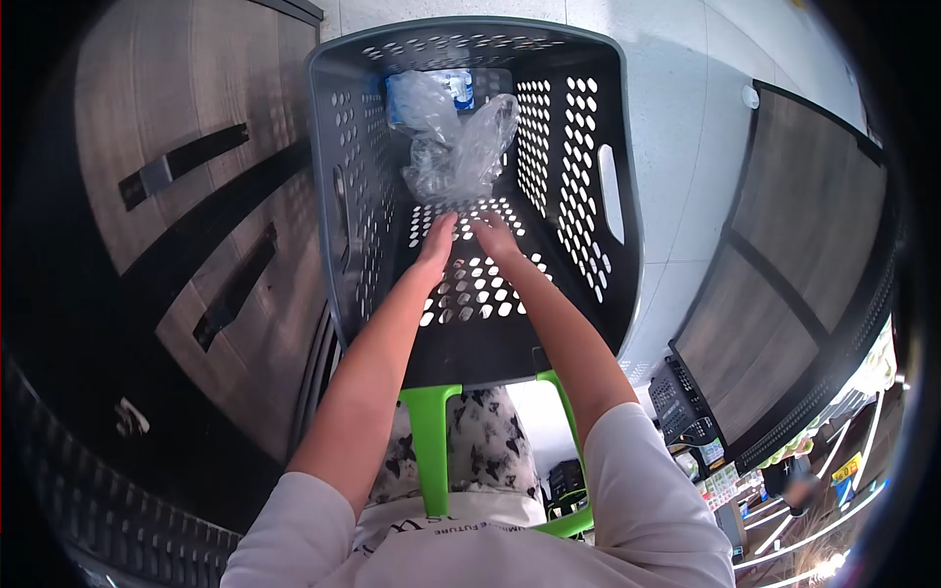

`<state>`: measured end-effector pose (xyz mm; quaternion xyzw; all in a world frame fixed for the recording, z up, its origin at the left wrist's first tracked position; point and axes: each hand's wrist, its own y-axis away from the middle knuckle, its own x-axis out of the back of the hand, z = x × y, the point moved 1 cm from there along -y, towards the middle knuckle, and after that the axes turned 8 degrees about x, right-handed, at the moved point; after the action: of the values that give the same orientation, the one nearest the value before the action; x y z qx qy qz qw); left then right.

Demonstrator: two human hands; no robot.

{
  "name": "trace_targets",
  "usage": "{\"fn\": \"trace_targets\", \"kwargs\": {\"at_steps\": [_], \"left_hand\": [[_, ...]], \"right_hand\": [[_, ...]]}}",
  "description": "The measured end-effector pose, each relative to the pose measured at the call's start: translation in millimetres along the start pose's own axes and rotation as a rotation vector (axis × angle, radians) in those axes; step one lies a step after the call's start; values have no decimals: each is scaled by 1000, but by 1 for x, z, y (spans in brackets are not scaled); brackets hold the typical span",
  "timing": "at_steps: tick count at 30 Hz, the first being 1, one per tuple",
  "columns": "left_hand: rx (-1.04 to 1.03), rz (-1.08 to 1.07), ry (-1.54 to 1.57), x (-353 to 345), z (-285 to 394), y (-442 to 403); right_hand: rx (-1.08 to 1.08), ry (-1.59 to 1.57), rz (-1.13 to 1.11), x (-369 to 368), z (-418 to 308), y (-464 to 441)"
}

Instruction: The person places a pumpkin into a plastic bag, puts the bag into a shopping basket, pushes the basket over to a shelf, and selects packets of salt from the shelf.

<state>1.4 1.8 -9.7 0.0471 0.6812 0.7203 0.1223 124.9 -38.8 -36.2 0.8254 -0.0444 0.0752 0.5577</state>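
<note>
Pale tiled floor [676, 196] flanked the dark-grey perforated plastic basket [470, 355]. Inside, just beyond our open left hand [437, 249] and right hand [497, 238], lay a crumpled clear plastic bag [459, 162]; we judged it light, slippery, best pinched by folds.

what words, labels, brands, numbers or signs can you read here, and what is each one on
"FUTURE": on the white shirt; the rest of its lettering is too broken up to read surely.
Blue label inside the basket: too small.
Yellow sign, lower right: too blurred.
</note>
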Motion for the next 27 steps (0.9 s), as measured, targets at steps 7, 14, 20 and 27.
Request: {"fn": "trace_targets", "kwargs": {"at_steps": [7, 14, 20, 27], "left_hand": [[103, 11, 57, -1, 5, -56], [144, -9, -2, -9, 12, -95], [149, -53, -51, -1, 16, -117], [129, -230, -185, 11, 24, -157]], "right_hand": [[25, -136, -32, -9, 26, -55], [-53, -203, -122, -13, 9, -70], [-54, -126, -144, -23, 26, -92], [-38, -180, -186, -18, 36, -113]]}}
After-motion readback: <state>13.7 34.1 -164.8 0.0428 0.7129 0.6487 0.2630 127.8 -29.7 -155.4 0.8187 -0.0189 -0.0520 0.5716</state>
